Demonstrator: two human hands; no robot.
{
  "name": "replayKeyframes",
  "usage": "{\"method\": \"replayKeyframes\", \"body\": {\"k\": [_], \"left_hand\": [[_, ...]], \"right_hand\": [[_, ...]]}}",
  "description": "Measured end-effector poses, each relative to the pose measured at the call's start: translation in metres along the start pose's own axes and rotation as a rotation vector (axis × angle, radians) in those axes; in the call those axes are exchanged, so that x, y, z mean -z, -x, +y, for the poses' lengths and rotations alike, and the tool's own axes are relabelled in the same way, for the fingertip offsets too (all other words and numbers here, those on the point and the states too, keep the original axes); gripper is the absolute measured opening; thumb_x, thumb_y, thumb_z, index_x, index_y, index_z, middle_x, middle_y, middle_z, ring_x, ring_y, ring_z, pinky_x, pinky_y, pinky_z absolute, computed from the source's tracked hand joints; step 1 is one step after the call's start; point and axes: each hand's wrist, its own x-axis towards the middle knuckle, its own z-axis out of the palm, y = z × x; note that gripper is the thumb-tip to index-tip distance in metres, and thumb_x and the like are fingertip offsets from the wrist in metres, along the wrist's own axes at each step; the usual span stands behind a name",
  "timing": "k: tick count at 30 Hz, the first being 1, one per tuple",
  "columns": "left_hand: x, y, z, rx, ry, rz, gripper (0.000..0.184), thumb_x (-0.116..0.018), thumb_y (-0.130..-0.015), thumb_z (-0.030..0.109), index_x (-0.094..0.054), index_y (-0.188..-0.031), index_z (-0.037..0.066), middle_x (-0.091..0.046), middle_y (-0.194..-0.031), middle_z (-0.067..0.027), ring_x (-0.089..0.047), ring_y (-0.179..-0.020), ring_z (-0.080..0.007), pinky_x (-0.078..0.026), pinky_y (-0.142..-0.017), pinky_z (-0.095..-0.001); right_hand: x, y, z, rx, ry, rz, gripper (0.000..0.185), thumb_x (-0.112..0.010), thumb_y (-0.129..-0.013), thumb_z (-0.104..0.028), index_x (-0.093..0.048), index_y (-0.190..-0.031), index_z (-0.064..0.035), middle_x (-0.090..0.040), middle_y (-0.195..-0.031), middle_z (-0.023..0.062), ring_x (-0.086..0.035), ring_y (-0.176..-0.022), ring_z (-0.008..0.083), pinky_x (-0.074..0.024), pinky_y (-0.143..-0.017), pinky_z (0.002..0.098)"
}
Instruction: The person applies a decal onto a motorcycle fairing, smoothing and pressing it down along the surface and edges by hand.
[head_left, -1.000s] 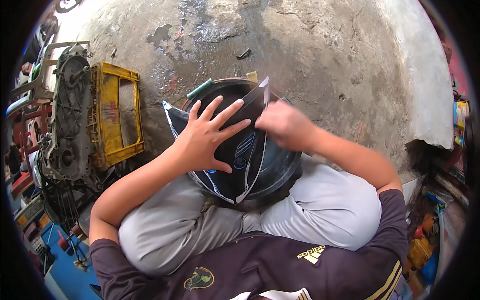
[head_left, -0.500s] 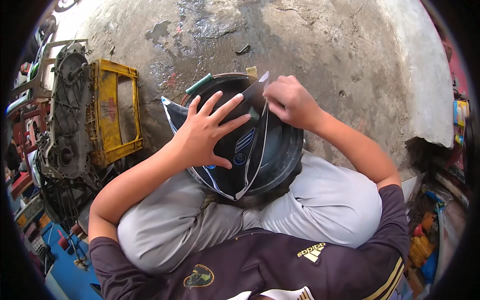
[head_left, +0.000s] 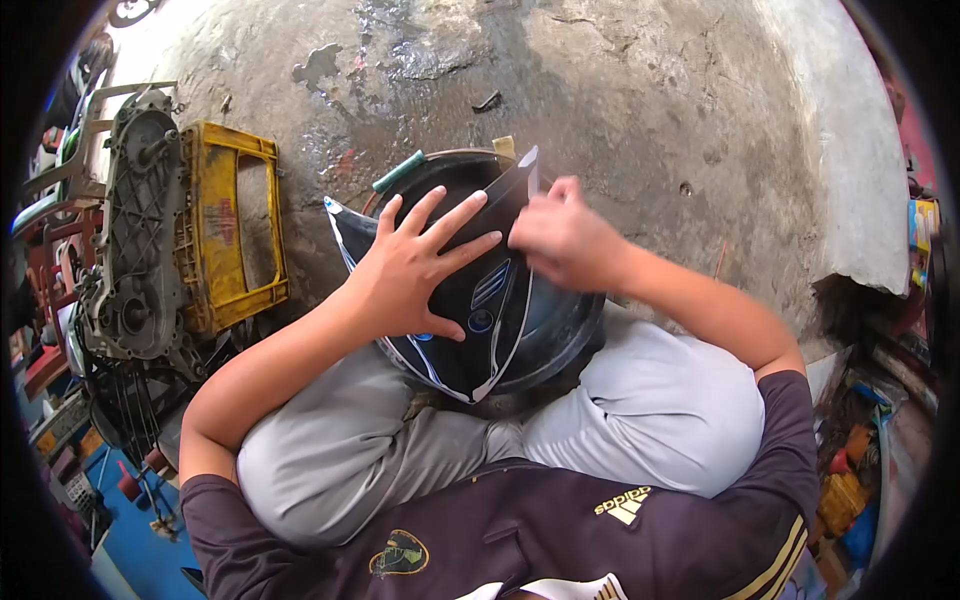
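Observation:
A black motorcycle body panel [head_left: 475, 355] with white edges and blue-and-silver decals lies over a black bucket [head_left: 560, 345] between my legs. My left hand [head_left: 410, 265] rests flat on the panel's upper face, fingers spread wide. Closed and smeared by motion, my right hand [head_left: 570, 240] is at the panel's right edge, below its pale upper tip. Whatever may be inside those fingers is hidden. Behind the panel, the bucket's handle shows a green grip [head_left: 399, 171].
To the left stand a yellow plastic crate [head_left: 200, 300] and a grey engine casing [head_left: 135, 230]. The concrete floor [head_left: 640, 90] ahead has wet patches. A pale concrete ledge [head_left: 850, 160] runs along the right, with clutter [head_left: 845, 495] below it.
My right hand has moved down and left along the panel's right edge, away from the upper tip. My left hand and the panel stay nearly in place.

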Motion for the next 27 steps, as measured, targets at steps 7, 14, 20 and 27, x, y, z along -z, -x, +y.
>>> {"method": "replayKeyframes", "body": {"k": [7,14,20,27], "left_hand": [[0.001,0.000,-0.001,-0.006,-0.010,0.002,0.120,-0.094,-0.056,0.062,-0.047,-0.163,0.033,-0.023,-0.178,-0.0112,-0.028,-0.158,-0.0445,-0.027,-0.120,-0.0712],[0.002,0.000,0.000,0.001,0.002,0.002,0.121,-0.094,-0.056,0.060,-0.046,-0.164,0.033,-0.023,-0.178,-0.0110,-0.028,-0.158,-0.0446,-0.026,-0.121,-0.0713],[0.003,0.000,0.001,0.001,0.000,-0.004,0.121,-0.094,-0.056,0.061,-0.047,-0.164,0.034,-0.023,-0.178,-0.0110,-0.028,-0.158,-0.0447,-0.026,-0.121,-0.0711],[0.001,0.000,0.000,0.000,-0.010,0.009,0.122,-0.094,-0.055,0.062,-0.046,-0.164,0.034,-0.024,-0.178,-0.0105,-0.028,-0.158,-0.0439,-0.027,-0.121,-0.0704]], "right_hand": [[-0.011,0.010,-0.003,0.089,0.040,0.006,0.018,-0.071,-0.084,-0.004,-0.067,-0.098,-0.0139,-0.067,-0.092,0.0005,-0.063,-0.087,0.0232,-0.0381,-0.094,0.0450],[-0.008,0.004,0.011,-0.002,0.092,0.115,0.023,-0.072,-0.077,-0.004,-0.064,-0.095,-0.0141,-0.058,-0.087,0.0001,-0.062,-0.093,0.0224,-0.0392,-0.095,0.0457],[0.006,-0.003,0.022,-0.068,0.076,0.200,0.021,-0.071,-0.081,0.003,-0.068,-0.097,-0.0103,-0.066,-0.090,0.0051,-0.064,-0.087,0.0287,-0.0416,-0.094,0.0449],[-0.006,0.011,0.004,0.163,0.075,-0.004,0.017,-0.072,-0.081,0.000,-0.067,-0.095,-0.0090,-0.065,-0.088,0.0038,-0.060,-0.081,0.0269,-0.0434,-0.096,0.0448]]}}
